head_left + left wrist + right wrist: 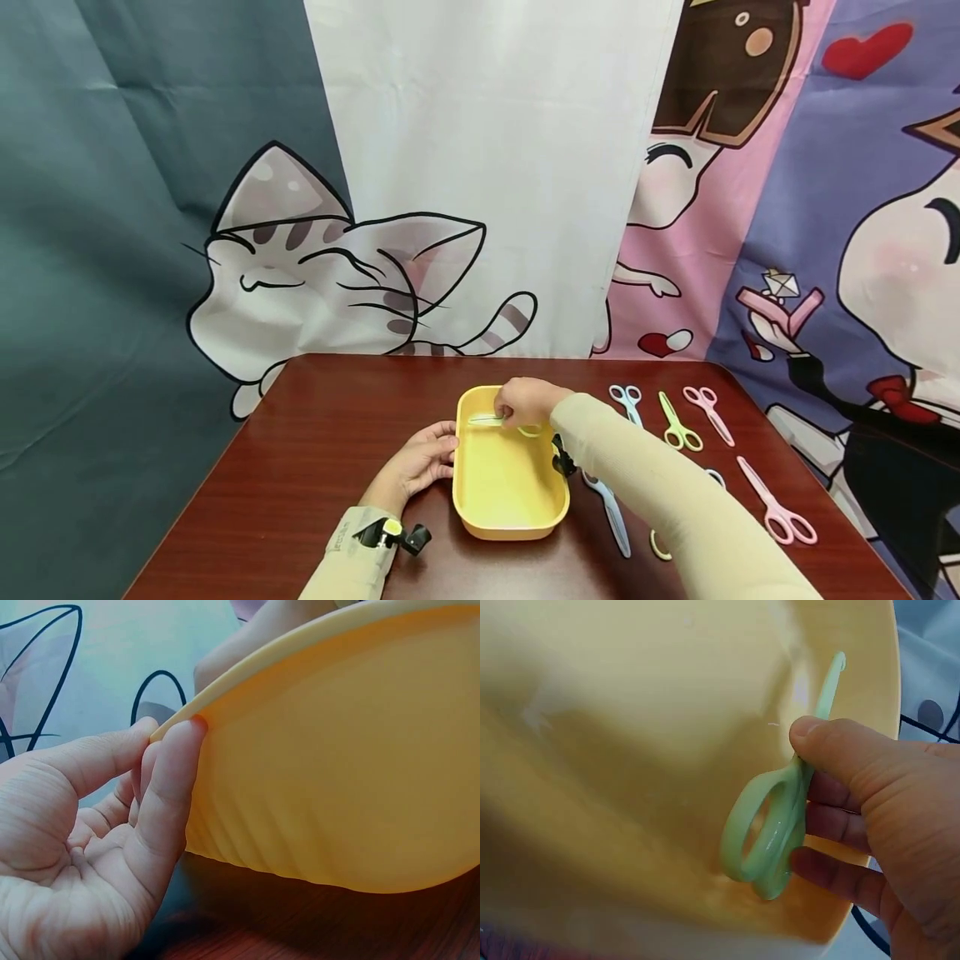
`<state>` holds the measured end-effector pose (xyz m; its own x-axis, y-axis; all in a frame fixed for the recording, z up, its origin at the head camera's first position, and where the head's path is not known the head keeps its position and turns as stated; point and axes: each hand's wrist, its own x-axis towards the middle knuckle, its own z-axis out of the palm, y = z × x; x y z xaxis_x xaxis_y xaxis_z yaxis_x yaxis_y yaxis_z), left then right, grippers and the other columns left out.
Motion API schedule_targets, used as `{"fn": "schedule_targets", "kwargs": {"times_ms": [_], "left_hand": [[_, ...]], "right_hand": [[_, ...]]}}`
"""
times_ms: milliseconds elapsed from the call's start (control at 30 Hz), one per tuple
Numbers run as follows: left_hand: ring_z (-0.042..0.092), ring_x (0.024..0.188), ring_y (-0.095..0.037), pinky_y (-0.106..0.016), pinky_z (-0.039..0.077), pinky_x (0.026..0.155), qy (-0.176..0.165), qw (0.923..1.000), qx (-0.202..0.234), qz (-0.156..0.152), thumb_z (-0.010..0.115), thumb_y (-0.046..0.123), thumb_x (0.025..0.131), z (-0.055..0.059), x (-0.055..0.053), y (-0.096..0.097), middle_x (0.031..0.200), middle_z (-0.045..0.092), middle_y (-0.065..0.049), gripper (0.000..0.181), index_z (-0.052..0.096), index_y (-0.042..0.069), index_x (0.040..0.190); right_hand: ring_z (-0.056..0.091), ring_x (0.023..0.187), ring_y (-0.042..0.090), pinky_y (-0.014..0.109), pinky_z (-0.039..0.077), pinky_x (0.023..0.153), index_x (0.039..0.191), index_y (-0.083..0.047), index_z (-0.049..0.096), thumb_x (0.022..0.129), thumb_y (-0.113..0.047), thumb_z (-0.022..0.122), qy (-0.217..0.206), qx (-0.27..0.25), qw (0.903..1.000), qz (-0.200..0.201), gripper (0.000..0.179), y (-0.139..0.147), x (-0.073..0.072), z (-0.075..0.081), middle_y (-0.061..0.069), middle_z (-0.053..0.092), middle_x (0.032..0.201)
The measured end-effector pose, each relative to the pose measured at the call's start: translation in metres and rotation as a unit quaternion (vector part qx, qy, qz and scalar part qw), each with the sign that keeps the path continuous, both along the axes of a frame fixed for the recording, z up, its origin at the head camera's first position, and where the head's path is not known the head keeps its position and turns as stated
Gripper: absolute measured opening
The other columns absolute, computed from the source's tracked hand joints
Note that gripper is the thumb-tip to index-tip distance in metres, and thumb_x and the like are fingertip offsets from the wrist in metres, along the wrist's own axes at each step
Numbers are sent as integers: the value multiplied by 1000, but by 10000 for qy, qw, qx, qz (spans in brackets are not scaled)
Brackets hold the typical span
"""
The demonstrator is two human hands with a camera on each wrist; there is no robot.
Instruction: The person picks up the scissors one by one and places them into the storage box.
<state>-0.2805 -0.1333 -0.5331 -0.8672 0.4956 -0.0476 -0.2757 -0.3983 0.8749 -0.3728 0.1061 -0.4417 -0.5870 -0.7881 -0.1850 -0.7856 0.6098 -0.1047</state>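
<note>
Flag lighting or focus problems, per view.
Head: bright overall, soft sheen on the table near the bottom edge; left wrist: bluish cast, dark shadow under the tray; right wrist: broad shadows across the tray floor, bright glare beside the green scissors, lower-left tray wall blurred.

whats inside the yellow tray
A pair of light green scissors, held by the right hand. That hand hides part of them and of the yellow tray.

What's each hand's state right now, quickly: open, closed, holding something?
Left hand: closed, pinching the rim of the yellow tray.
Right hand: closed, holding light green scissors inside the tray.
</note>
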Motion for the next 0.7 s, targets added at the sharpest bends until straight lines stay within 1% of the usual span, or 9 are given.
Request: {"fn": "schedule_targets", "kwargs": {"times_ms": [100, 167, 233, 333, 400, 533, 700], "left_hand": [[61, 69, -6, -21, 58, 57, -6, 10000, 29, -38, 47, -3, 103, 1, 0, 0, 88, 63, 1, 18, 47, 7, 119], [61, 69, -6, -22, 58, 58, 6, 10000, 39, -84, 47, -3, 103, 2, 0, 0, 88, 62, 1, 18, 47, 6, 118], [62, 70, -6, -22, 58, 58, 33, 9999, 32, -108, 46, -3, 103, 2, 1, 1, 89, 62, 1, 18, 46, 5, 119], [63, 70, -6, -22, 59, 59, 62, 9999, -4, -101, 46, -4, 103, 2, 1, 2, 90, 63, 1, 20, 45, 3, 122], [64, 71, -6, -22, 59, 60, 57, 10000, -34, -74, 46, -4, 103, 2, 1, 3, 90, 63, 0, 20, 45, 2, 122], [63, 70, -7, -23, 59, 59, 15, 10000, -55, -55, 47, -4, 103, 2, 0, 3, 89, 63, 0, 20, 44, 3, 122], [64, 71, -7, -23, 59, 59, 54, 9999, 0, -86, 47, -5, 102, 2, 0, 1, 89, 64, 0, 20, 45, 3, 120]], "right_hand": [[26, 59, 9, 25, 23, 56, 66, -20, 44, 86, -17, 77, 123, 122, 9998, -58, 39, -4, 1, -2, -7, 25, 63], [26, 58, 9, 25, 22, 55, 65, -21, 41, 84, -18, 78, 249, 281, 9992, -116, 42, -7, 2, -4, -7, 24, 62], [28, 59, 8, 24, 24, 54, 63, -23, 40, 84, -19, 77, 425, 464, 9979, -155, 42, -9, 3, -7, -9, 27, 62], [35, 60, 7, 23, 30, 55, 62, -25, 44, 83, -22, 77, 569, 682, 9957, -276, 39, -12, 6, -12, -11, 35, 62], [37, 61, 7, 24, 32, 55, 62, -25, 46, 83, -22, 76, 591, 733, 9949, -374, 37, -14, 7, -14, -11, 39, 63], [39, 62, 9, 25, 33, 57, 63, -23, 49, 84, -22, 77, 549, 793, 9938, -554, 35, -16, 9, -15, -9, 41, 64], [45, 66, 8, 25, 40, 61, 70, -24, 56, 86, -25, 80, 393, 874, 9929, -707, 29, -19, 12, -10, -11, 50, 69]]}}
